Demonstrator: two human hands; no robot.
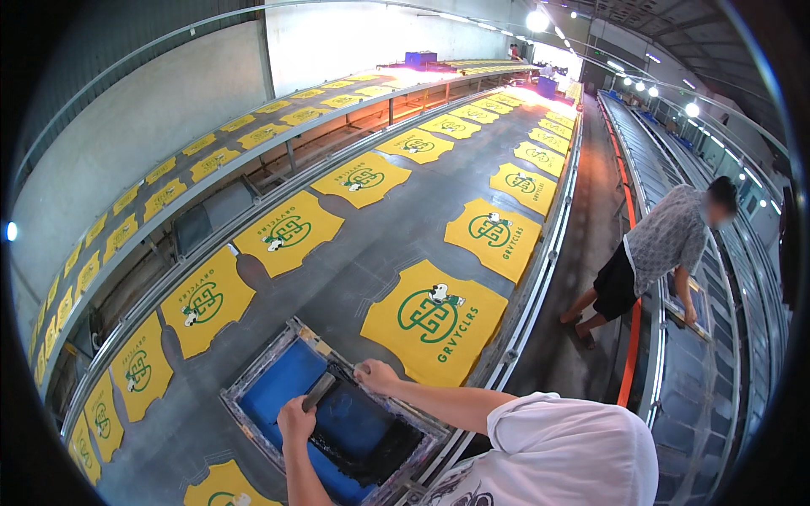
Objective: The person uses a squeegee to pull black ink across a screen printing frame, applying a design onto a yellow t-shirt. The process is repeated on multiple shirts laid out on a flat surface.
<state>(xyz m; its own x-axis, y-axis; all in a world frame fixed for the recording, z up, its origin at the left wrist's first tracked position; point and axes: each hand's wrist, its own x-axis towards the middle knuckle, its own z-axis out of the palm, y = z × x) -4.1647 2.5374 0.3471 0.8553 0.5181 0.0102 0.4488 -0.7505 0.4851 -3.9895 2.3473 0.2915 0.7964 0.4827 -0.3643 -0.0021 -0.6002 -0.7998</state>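
Both my hands are on a squeegee [319,390] over a screen-printing frame [249,386] with blue mesh and black ink on its right part. My left hand [297,417] is closed round the squeegee's near end; my right hand [376,376] is closed at its far end. The frame lies on a long dark printing table [354,253] among yellow garment pieces with green and white prints. One piece [435,317] lies just beyond the frame, another [219,487] at the lower edge.
A metal rail [528,308] edges my table. A second table of yellow pieces [202,160] runs along the left. In the aisle at right, a person [654,244] leans over another table [692,388] with a small frame. An orange strip [630,354] runs alongside.
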